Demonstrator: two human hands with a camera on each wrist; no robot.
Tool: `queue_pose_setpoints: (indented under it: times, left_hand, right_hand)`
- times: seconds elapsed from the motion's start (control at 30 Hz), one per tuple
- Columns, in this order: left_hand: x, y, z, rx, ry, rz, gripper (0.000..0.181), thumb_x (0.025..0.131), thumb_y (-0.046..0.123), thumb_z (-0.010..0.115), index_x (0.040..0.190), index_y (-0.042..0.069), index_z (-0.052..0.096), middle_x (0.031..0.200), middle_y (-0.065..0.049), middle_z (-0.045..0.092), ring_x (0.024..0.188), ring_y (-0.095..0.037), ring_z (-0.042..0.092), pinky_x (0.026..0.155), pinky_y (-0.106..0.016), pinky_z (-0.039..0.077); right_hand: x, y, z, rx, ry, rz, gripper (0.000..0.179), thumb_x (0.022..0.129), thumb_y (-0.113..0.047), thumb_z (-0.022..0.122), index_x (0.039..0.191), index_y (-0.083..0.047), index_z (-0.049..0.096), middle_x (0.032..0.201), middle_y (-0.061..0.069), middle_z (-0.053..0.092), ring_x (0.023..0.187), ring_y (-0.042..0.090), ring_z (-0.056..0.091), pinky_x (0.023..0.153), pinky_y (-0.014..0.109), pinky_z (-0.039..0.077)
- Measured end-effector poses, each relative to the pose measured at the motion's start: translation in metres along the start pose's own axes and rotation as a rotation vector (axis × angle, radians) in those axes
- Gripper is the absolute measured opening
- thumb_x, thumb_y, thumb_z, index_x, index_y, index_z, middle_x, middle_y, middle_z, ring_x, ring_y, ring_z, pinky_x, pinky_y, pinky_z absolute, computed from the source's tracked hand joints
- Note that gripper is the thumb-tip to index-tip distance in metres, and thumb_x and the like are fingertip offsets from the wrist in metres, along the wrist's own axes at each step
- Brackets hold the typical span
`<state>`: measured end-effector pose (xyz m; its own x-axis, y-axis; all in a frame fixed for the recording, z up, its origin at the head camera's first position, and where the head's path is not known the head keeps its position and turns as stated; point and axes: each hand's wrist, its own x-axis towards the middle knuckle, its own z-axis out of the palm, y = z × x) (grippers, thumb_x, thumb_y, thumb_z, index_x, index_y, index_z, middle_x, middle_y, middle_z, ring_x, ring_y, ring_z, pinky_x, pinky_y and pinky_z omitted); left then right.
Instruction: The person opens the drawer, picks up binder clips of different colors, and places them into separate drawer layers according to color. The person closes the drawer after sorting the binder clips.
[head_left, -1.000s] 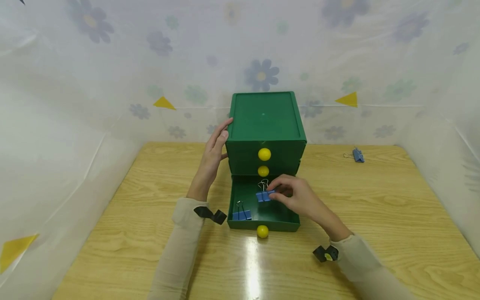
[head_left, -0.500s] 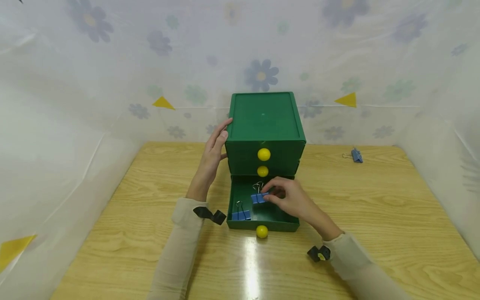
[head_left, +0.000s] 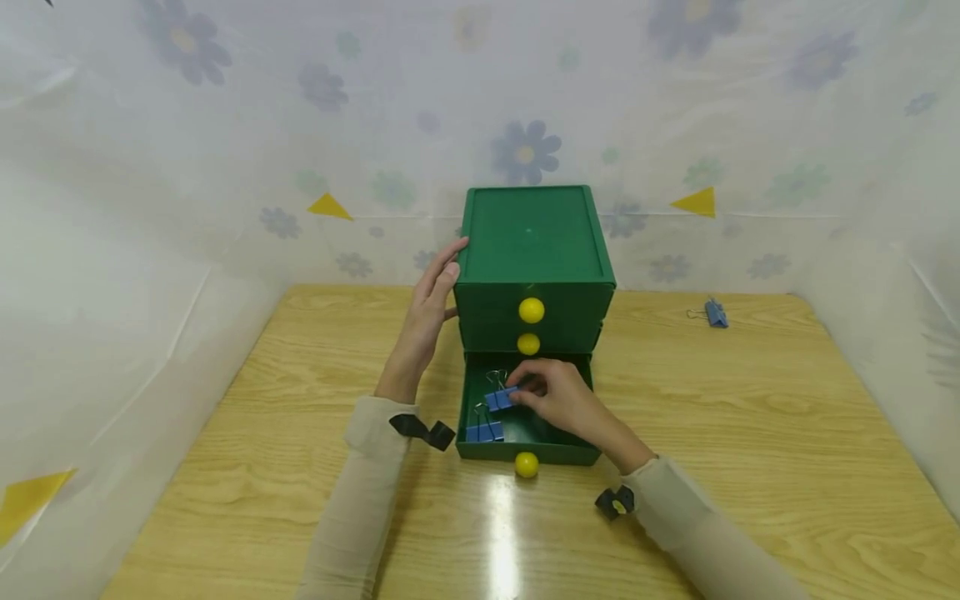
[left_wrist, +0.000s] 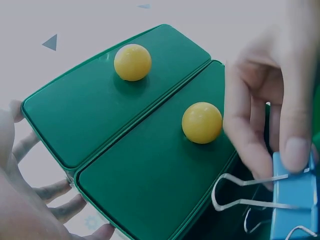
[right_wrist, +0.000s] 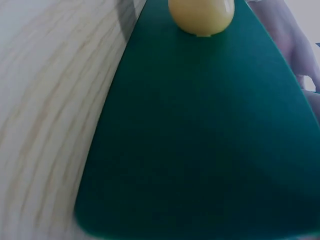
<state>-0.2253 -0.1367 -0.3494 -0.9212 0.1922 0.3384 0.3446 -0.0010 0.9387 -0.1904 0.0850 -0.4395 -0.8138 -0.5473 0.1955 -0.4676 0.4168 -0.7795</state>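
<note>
A green drawer cabinet with yellow ball knobs stands on the table, its bottom drawer pulled out. My left hand rests against the cabinet's left side, fingers spread along the edge in the left wrist view. Between thumb and fingers, my right hand pinches a blue binder clip by its right end, over the drawer's left half. Its wire handles point up and back. Just in front, a second blue binder clip lies at the drawer's front left corner. The right wrist view shows mostly the drawer front.
Another blue binder clip lies on the wooden table, right of the cabinet near the back edge. A flowered curtain with yellow triangles closes off the back and sides. Two closed drawers sit above the open one.
My right hand has moved left across the open drawer with the pinched binder clip, bringing it near the clip in the front left corner. My left hand stays against the cabinet.
</note>
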Motion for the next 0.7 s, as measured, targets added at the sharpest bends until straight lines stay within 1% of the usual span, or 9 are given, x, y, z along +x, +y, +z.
queue_pose_setpoints:
  times: [0.13, 0.27, 0.37, 0.5, 0.6, 0.7]
  left_hand:
    - [0.0, 0.001, 0.001, -0.006, -0.003, 0.001, 0.045, 0.103, 0.032, 0.035, 0.147, 0.021, 0.036, 0.154, 0.007, 0.021, 0.139, -0.02, 0.022, 0.094, -0.064, 0.033]
    - [0.0, 0.001, 0.001, -0.01, -0.008, -0.007, 0.045, 0.104, 0.032, 0.035, 0.148, 0.022, 0.035, 0.155, 0.007, 0.02, 0.139, -0.019, 0.022, 0.094, -0.064, 0.032]
    - [0.001, 0.001, 0.001, -0.007, -0.008, -0.005, 0.045, 0.104, 0.032, 0.035, 0.148, 0.022, 0.035, 0.155, 0.007, 0.021, 0.139, -0.019, 0.022, 0.094, -0.064, 0.032]
    - [0.001, 0.002, 0.001, 0.002, -0.006, 0.001, 0.045, 0.104, 0.032, 0.035, 0.148, 0.021, 0.035, 0.156, 0.003, 0.019, 0.139, -0.02, 0.022, 0.094, -0.064, 0.032]
    - [0.0, 0.002, 0.001, 0.005, -0.005, -0.002, 0.045, 0.104, 0.032, 0.035, 0.148, 0.021, 0.035, 0.156, 0.002, 0.018, 0.139, -0.02, 0.022, 0.094, -0.064, 0.032]
    - [-0.001, 0.003, 0.001, 0.003, -0.004, -0.001, 0.046, 0.104, 0.031, 0.035, 0.148, 0.021, 0.034, 0.156, 0.001, 0.018, 0.139, -0.021, 0.021, 0.094, -0.065, 0.032]
  right_hand:
    - [0.005, -0.002, 0.005, -0.007, -0.011, 0.039, 0.008, 0.089, -0.011, 0.067, 0.096, -0.012, 0.069, 0.091, -0.002, 0.067, 0.076, 0.013, 0.066, 0.064, 0.023, 0.053]
    - [0.007, -0.001, 0.01, -0.014, -0.042, 0.085, 0.008, 0.088, -0.01, 0.067, 0.096, -0.011, 0.069, 0.091, -0.001, 0.067, 0.075, 0.01, 0.065, 0.063, 0.022, 0.052]
    - [0.008, -0.001, 0.012, -0.02, -0.062, 0.095, 0.007, 0.088, -0.01, 0.067, 0.095, -0.011, 0.069, 0.091, -0.001, 0.067, 0.074, 0.009, 0.064, 0.062, 0.022, 0.052]
    - [0.009, -0.002, 0.014, -0.036, -0.075, 0.115, 0.005, 0.088, -0.011, 0.068, 0.093, -0.012, 0.069, 0.09, -0.002, 0.067, 0.074, 0.009, 0.064, 0.062, 0.022, 0.052]
    - [0.01, -0.002, 0.015, -0.064, -0.074, 0.132, 0.005, 0.087, -0.012, 0.069, 0.091, -0.014, 0.069, 0.089, -0.003, 0.067, 0.073, 0.007, 0.063, 0.062, 0.022, 0.052]
    - [0.01, 0.0, 0.016, -0.081, -0.068, 0.129, 0.005, 0.087, -0.012, 0.07, 0.091, -0.014, 0.069, 0.088, -0.003, 0.067, 0.072, 0.007, 0.063, 0.061, 0.021, 0.051]
